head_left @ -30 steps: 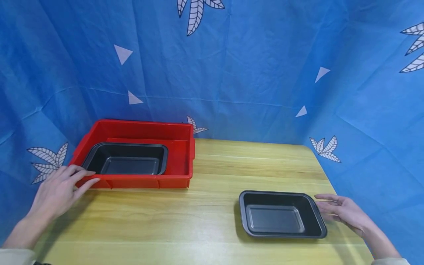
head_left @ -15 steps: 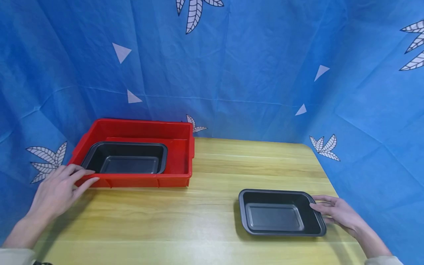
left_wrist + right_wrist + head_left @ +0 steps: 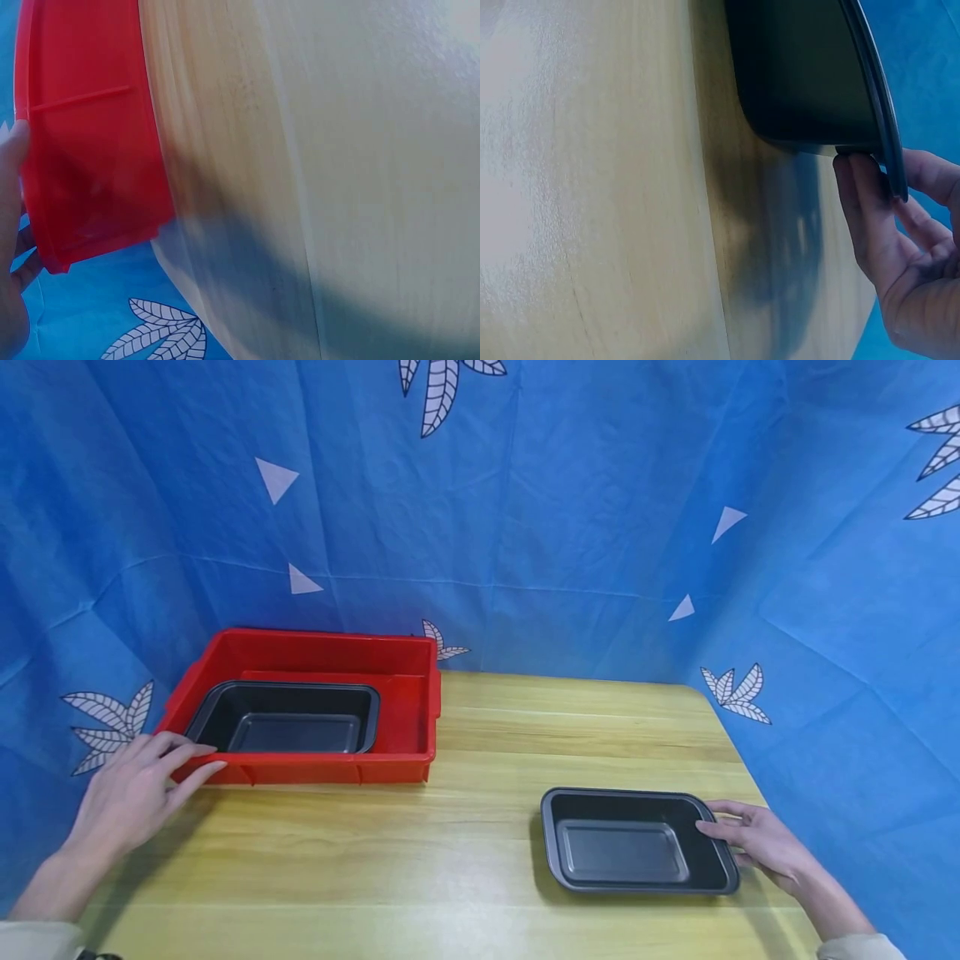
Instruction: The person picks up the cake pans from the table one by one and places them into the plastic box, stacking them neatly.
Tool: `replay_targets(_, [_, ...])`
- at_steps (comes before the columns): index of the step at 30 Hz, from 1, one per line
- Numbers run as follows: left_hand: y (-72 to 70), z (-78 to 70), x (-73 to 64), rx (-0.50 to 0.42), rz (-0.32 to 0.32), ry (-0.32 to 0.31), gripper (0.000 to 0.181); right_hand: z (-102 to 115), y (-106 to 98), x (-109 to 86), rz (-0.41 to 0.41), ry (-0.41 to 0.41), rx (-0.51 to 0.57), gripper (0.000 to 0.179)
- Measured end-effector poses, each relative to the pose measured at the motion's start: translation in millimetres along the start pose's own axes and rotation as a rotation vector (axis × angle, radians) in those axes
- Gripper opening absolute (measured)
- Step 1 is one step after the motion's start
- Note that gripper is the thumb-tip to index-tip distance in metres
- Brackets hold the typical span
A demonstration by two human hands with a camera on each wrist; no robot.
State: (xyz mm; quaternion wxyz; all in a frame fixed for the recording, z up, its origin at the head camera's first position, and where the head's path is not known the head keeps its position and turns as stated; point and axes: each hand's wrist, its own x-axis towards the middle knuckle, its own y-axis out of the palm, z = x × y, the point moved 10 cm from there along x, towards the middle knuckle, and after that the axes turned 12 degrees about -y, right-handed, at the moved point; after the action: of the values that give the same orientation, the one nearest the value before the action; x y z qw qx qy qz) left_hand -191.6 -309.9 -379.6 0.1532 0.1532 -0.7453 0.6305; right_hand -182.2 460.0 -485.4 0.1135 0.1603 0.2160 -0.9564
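Observation:
A dark grey loaf pan (image 3: 624, 843) lies on the right part of the wooden table. My right hand (image 3: 761, 842) holds its right end, thumb over the rim and fingers underneath; the right wrist view shows the fingers (image 3: 866, 199) below the rim of the pan (image 3: 810, 82). Far to the left, my left hand (image 3: 131, 789) grips the near left corner of a red plastic bin (image 3: 405, 718), thumb at the outer front wall and fingers over the rim. A second dark loaf pan (image 3: 294, 733) sits inside the bin, towards its left side.
The light wooden table (image 3: 420, 877) carries the bin at its back left. A blue cloth (image 3: 585, 510) with leaf and triangle prints hangs behind the table and along both sides. The table's right edge runs close by my right hand.
My right hand has come left from beside the pan's right end and taken hold of its rim, thumb now over it. The left hand and both pans stay where they were.

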Motion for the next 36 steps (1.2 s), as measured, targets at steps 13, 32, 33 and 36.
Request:
replay_targets(13, [0.5,-0.7,-0.6,-0.002,-0.002,-0.008,0.040,-0.9,-1.6,-1.7,-0.036,-0.006,-0.004,0.079])
replay_targets(32, [3.8,0.3,-1.1,0.018,0.020,-0.028,0.041,15.3,8.9,-2.5,-0.210,-0.033,0.063,0.078])
replay_targets(33, [3.8,0.2,-1.0,0.018,0.020,-0.029,0.041,15.7,9.5,-2.3,-0.218,-0.034,0.074,0.078])
replay_targets(36, [2.6,0.4,-0.9,0.013,0.014,-0.026,0.041,17.7,12.1,-0.4,-0.228,-0.042,0.114,0.078])
